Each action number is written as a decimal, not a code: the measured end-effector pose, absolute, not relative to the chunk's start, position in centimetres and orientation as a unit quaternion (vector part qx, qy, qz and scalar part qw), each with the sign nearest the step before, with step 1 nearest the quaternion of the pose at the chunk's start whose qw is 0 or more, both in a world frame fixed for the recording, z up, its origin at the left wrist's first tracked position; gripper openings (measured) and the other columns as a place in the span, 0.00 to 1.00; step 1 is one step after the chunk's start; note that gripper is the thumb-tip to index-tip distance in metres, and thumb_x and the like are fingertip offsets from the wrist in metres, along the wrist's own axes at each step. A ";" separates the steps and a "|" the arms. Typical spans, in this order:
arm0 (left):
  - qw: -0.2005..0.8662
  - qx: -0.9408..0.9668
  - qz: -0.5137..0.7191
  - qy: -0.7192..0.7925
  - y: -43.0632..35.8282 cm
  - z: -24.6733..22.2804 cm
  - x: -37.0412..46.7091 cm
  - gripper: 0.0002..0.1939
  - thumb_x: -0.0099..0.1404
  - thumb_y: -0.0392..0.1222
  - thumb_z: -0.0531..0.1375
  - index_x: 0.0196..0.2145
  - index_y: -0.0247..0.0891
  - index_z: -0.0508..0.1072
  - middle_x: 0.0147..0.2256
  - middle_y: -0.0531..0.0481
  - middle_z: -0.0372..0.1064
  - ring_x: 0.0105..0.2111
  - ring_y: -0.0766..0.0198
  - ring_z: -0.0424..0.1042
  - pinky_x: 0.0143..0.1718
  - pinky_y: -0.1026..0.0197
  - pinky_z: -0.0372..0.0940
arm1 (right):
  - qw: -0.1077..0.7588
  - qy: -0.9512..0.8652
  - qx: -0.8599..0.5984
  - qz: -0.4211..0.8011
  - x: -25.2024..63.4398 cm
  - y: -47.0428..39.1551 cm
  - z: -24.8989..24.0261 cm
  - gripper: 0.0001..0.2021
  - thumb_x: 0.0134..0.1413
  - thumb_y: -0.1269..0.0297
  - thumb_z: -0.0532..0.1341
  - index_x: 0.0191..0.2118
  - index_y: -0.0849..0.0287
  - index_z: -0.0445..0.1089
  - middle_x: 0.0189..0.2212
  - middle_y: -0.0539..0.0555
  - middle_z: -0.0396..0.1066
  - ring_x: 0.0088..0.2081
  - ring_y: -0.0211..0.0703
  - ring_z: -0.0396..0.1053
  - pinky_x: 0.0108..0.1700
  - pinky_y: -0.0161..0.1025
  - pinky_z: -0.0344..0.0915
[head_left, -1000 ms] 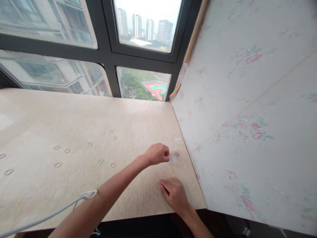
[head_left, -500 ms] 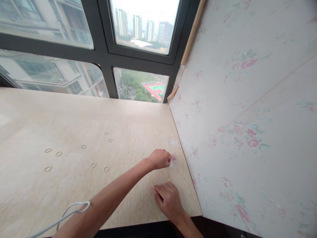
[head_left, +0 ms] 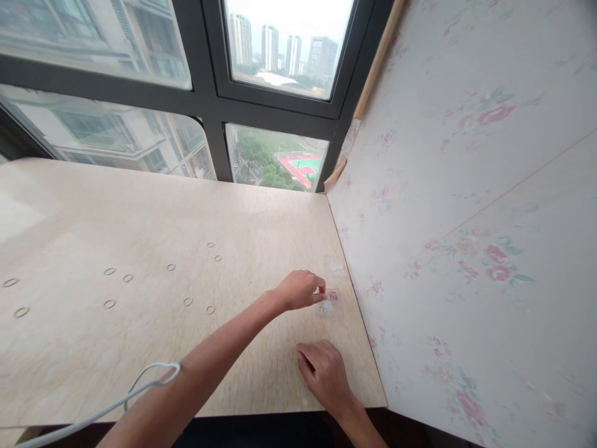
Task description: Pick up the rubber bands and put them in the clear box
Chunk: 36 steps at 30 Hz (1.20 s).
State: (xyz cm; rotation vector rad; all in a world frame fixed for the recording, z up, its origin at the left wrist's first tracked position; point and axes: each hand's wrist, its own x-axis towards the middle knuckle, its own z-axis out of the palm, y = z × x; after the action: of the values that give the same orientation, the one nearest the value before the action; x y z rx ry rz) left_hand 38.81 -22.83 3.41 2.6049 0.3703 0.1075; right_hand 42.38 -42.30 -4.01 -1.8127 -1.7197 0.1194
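My left hand (head_left: pixel 301 290) reaches across the pale marbled sill, its thumb and forefinger bent in a pinch at the left edge of a small clear plastic bag (head_left: pixel 332 297) with red print. Closer to the front edge my right hand (head_left: pixel 325 371) rests on the sill, palm down with fingers curled; whatever is beneath them is hidden. Several thin rings lie scattered on the left, among them one ring (head_left: pixel 210 310) nearest my left forearm and another ring (head_left: pixel 21 312) far out.
Near the wall lies another clear plastic piece (head_left: pixel 336 267). A floral papered wall (head_left: pixel 448 249) bounds the sill on the right, and a dark window frame (head_left: pixel 275 107) runs behind. A white cable (head_left: pixel 107 401) loops beside my left forearm.
The view has shifted left, so more rings show. My left thumb and forefinger have come a little apart from the fist, and more of the plastic bag is visible. My right hand stays put.
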 end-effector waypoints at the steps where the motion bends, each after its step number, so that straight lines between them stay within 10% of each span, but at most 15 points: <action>1: 0.263 0.950 0.051 0.160 -23.0 3.4 38.1 0.10 0.63 0.47 0.58 0.34 0.40 0.75 0.28 0.50 0.73 0.29 0.63 0.69 0.29 0.63 0.56 | 0.323 -0.651 -0.685 0.053 42.4 -42.3 -4.0 0.13 0.63 0.68 0.52 0.36 0.57 0.75 0.24 0.53 0.73 0.27 0.43 0.69 0.33 0.39 0.60; 11: 0.361 0.849 0.184 0.340 -27.2 -1.8 23.1 0.21 0.66 0.43 0.49 0.16 0.38 0.49 0.16 0.58 0.42 0.17 0.72 0.42 0.22 0.63 0.41 | 0.428 -0.575 -0.675 0.176 43.5 -40.8 -4.1 0.15 0.59 0.52 0.58 0.34 0.57 0.76 0.23 0.52 0.75 0.20 0.40 0.70 0.23 0.30 0.68; 20: 0.406 0.777 0.292 0.381 -28.9 -3.4 13.8 0.24 0.69 0.44 0.46 0.17 0.38 0.43 0.17 0.58 0.38 0.17 0.72 0.40 0.21 0.62 0.40 | 0.405 -0.673 -0.575 0.229 35.0 -29.2 0.6 0.14 0.61 0.57 0.55 0.37 0.60 0.75 0.18 0.48 0.65 0.20 0.35 0.61 0.25 0.32 0.61; 29: 0.449 0.730 0.316 0.406 -28.5 -3.8 13.7 0.27 0.71 0.52 0.40 0.17 0.38 0.43 0.16 0.57 0.38 0.16 0.71 0.42 0.22 0.61 0.40 | 0.039 -0.794 -0.590 0.141 27.3 -19.8 1.4 0.13 0.59 0.62 0.57 0.48 0.56 0.70 0.26 0.49 0.74 0.29 0.40 0.71 0.30 0.32 0.57; 36: 0.444 0.732 0.330 0.399 -28.4 -3.8 13.6 0.26 0.71 0.49 0.41 0.17 0.37 0.45 0.15 0.57 0.40 0.16 0.71 0.43 0.22 0.60 0.39 | -0.066 -0.807 -0.579 0.093 25.7 -18.5 1.2 0.10 0.59 0.63 0.56 0.43 0.56 0.73 0.32 0.55 0.76 0.34 0.46 0.73 0.34 0.36 0.59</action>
State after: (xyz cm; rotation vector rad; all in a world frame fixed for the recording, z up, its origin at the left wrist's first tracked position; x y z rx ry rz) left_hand 13.59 -28.40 -3.76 1.8141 0.9882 0.8177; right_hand 25.73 -18.51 1.16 -1.9016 -2.6482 0.3050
